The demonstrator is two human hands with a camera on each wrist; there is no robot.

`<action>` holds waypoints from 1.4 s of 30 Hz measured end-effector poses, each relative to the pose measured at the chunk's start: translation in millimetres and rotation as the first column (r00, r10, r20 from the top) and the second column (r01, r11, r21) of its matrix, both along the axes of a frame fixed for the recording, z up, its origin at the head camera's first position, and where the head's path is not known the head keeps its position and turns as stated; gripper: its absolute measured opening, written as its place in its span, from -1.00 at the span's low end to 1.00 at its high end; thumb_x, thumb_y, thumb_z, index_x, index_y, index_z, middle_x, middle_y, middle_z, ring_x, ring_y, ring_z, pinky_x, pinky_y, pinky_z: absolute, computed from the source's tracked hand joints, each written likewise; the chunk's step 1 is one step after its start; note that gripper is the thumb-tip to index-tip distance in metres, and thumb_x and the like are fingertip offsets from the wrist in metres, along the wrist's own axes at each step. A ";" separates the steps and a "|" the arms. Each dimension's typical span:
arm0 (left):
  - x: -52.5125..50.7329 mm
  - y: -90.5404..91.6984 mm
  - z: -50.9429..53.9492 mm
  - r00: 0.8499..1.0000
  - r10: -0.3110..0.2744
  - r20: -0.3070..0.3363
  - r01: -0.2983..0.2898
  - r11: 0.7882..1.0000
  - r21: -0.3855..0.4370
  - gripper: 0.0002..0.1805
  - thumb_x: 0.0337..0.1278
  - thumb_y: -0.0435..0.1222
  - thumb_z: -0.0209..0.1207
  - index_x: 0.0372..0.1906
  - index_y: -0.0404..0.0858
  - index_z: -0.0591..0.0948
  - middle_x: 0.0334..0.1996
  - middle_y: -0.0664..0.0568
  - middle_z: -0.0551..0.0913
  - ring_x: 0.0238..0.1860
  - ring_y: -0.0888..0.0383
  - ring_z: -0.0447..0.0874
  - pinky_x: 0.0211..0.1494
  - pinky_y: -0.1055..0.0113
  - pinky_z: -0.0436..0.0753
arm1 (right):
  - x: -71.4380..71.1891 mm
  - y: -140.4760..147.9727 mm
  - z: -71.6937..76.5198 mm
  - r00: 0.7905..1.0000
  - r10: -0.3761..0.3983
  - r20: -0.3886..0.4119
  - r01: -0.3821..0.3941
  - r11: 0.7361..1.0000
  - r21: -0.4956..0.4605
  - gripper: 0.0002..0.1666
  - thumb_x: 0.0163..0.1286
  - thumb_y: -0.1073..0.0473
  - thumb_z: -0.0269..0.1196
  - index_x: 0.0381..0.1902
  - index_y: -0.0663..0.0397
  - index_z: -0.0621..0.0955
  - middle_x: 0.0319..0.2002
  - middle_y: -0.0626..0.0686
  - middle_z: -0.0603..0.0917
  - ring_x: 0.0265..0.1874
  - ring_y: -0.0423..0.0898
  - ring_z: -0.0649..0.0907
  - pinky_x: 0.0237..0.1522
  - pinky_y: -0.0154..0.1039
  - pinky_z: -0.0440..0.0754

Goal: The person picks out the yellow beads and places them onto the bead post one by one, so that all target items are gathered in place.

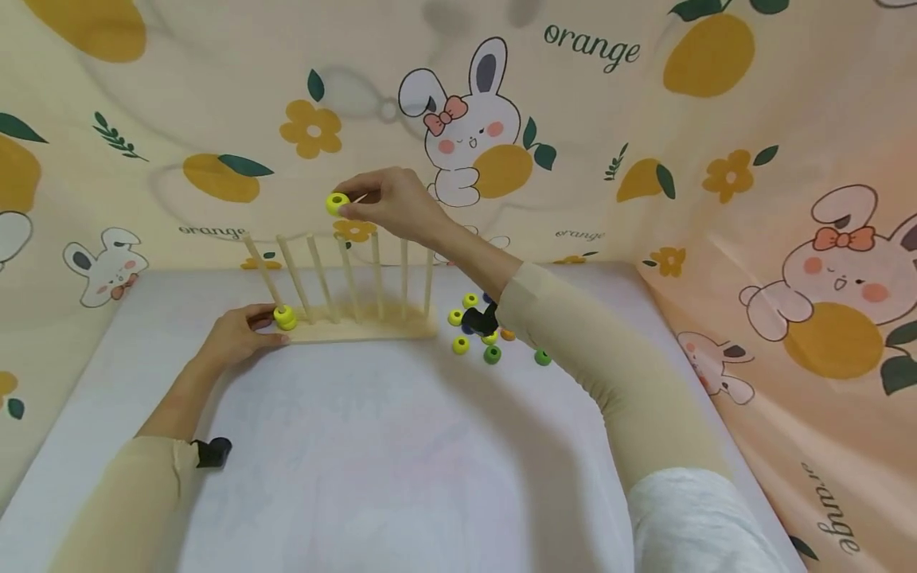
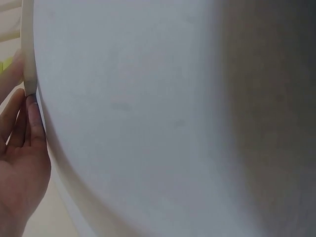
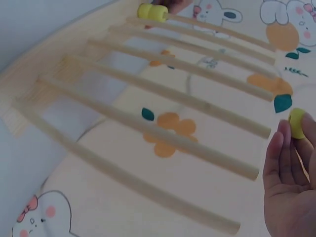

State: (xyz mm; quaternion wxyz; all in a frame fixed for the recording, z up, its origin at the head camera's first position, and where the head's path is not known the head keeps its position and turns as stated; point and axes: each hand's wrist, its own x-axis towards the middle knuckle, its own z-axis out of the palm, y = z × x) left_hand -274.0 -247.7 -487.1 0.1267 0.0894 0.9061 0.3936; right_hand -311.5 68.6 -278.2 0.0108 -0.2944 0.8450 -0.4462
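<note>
A wooden rack (image 1: 361, 328) with several upright pegs stands at the back left of the table. Yellow beads (image 1: 285, 317) are stacked at the foot of its leftmost peg, also visible as yellow beads (image 3: 152, 13) in the right wrist view. My left hand (image 1: 236, 338) holds the rack's left end, thumb in front; in the left wrist view the hand (image 2: 24, 168) lies against the base edge. Above the pegs, my right hand (image 1: 401, 205) pinches a yellow bead (image 1: 337, 204) between thumb and fingers. The right wrist view shows that hand (image 3: 291, 192) with the bead (image 3: 296, 123) beyond the peg tips.
Loose yellow beads (image 1: 461, 344), green beads (image 1: 492, 354) and an orange bead (image 1: 508, 335) lie right of the rack, partly hidden by the right wrist's black camera (image 1: 481, 320). A printed cloth (image 1: 595, 119) hangs behind and beside the white table (image 1: 372, 477).
</note>
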 end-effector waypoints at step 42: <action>1.0 -1.0 3.4 0.999 -0.003 0.041 0.003 1.000 0.007 -0.12 0.17 -0.13 0.38 0.44 -0.47 0.25 0.36 -0.41 0.35 0.35 -0.30 0.36 0.41 -0.11 0.35 | -5.1 -103.5 0.8 0.990 0.104 0.094 -0.117 0.982 0.149 -0.60 0.34 0.04 0.35 0.12 -0.04 0.69 -0.07 -0.19 0.75 -0.15 -0.37 0.67 -0.13 -0.56 0.58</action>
